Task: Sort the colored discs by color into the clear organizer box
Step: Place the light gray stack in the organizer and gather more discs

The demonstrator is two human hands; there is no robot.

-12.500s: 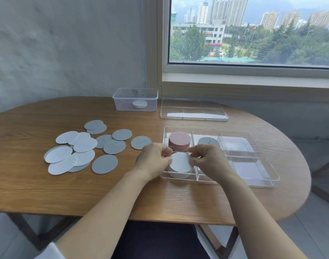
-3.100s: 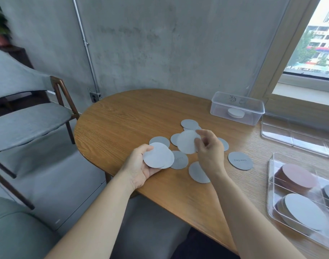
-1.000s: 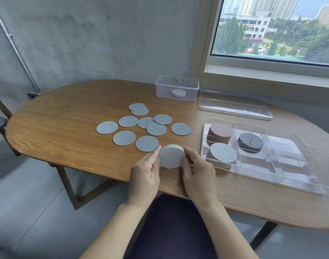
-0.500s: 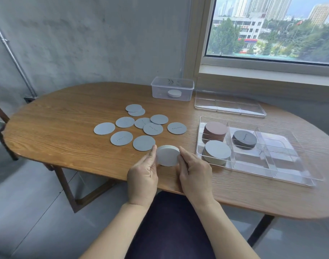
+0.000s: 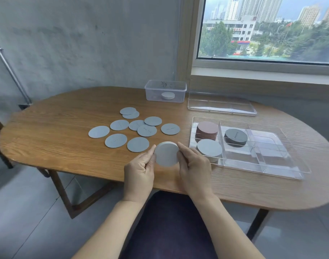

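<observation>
Head view: your left hand (image 5: 139, 171) and right hand (image 5: 194, 165) both grip a pale stack (image 5: 166, 154) by its rim, one hand per side, index fingers along the edge and nothing else in either hand. The stack sits low over the near edge of the worktop (image 5: 47, 137), just left of the box (image 5: 298, 165). Gripping it from both sides looks like squaring the discs so they go in as one block, though that's my read. It also lines up with the box's near-left compartment, which holds a pale pile (image 5: 209, 152) of the same colour, so that's the likely target. In the box, the far-left compartment has a pink pile (image 5: 207, 128) and the next one right has a dark pile (image 5: 235, 136). The right-hand compartments look empty through the clear walls. Ten or so loose discs (image 5: 116, 140), blue-grey, lie flat on the worktop left of the box, a few overlapping, so that colour isn't sorted yet. The lid (image 5: 221, 107) is parked behind the box, out of the way. The tub (image 5: 165, 90) at the back holds one white puck (image 5: 168, 95). I can't tell if it's part of the set.
</observation>
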